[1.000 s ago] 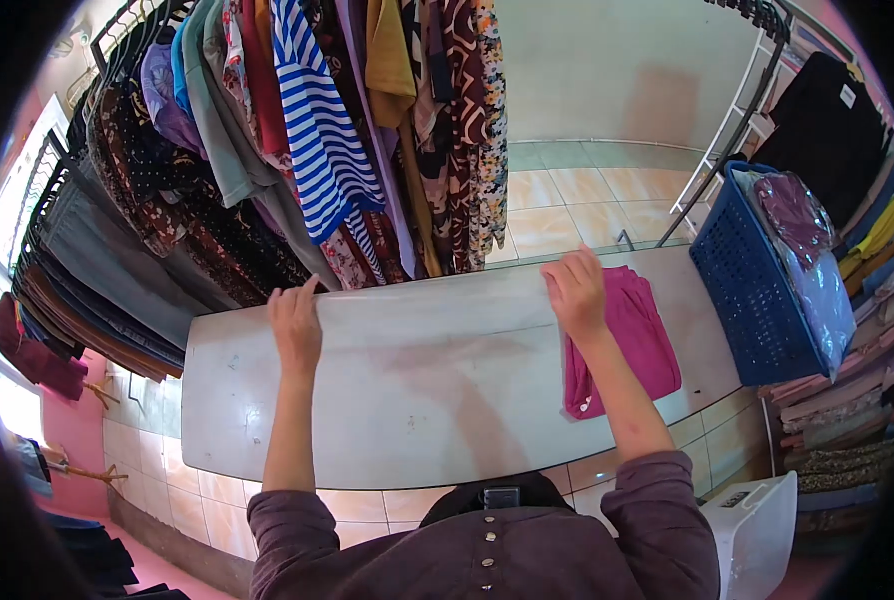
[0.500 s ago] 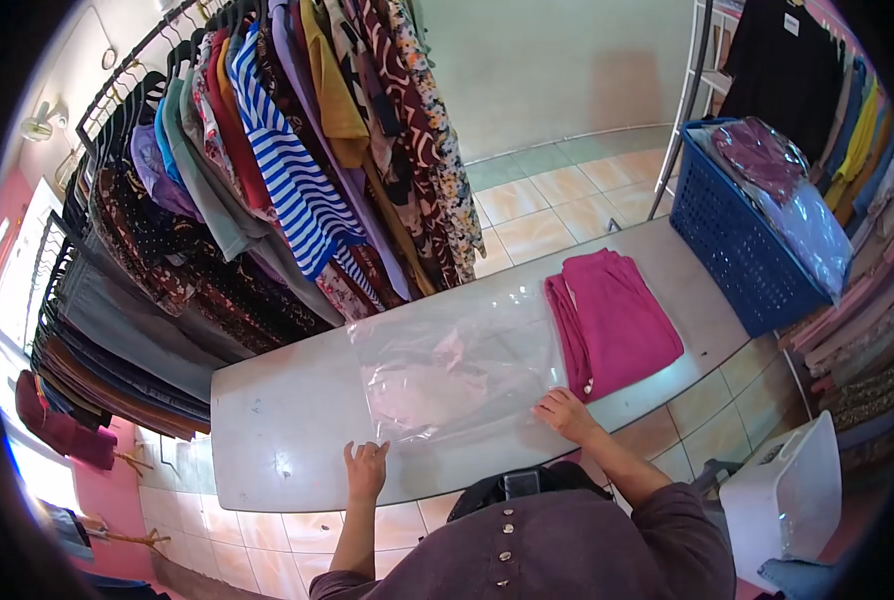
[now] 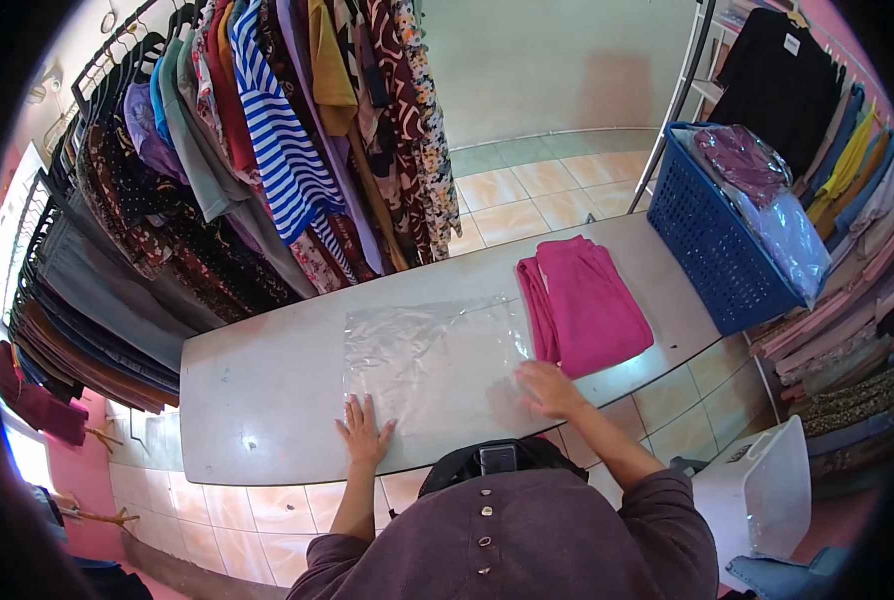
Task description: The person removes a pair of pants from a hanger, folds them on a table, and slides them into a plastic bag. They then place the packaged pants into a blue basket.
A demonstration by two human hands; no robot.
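A clear plastic bag (image 3: 432,365) lies flat on the pale table (image 3: 257,400) in front of me. My left hand (image 3: 365,432) rests palm down at the bag's lower left corner, its fingers spread. Over the bag's right edge is my right hand (image 3: 550,390), somewhat blurred, with fingers stretched out flat and nothing visible in them. Just beyond it, a folded magenta garment (image 3: 592,310) lies on the table to the right of the bag, close to its edge.
A blue plastic basket (image 3: 712,240) holding bagged clothes stands at the table's right end. Behind the table's left side hangs a rack of clothes, among them a blue-and-white striped shirt (image 3: 277,130). A white bin (image 3: 757,490) stands on the floor at lower right.
The bag, raised and puffed before, now lies flatter. My left hand has gone from a pinch at its corner to spread fingers; the right has let go of the edge.
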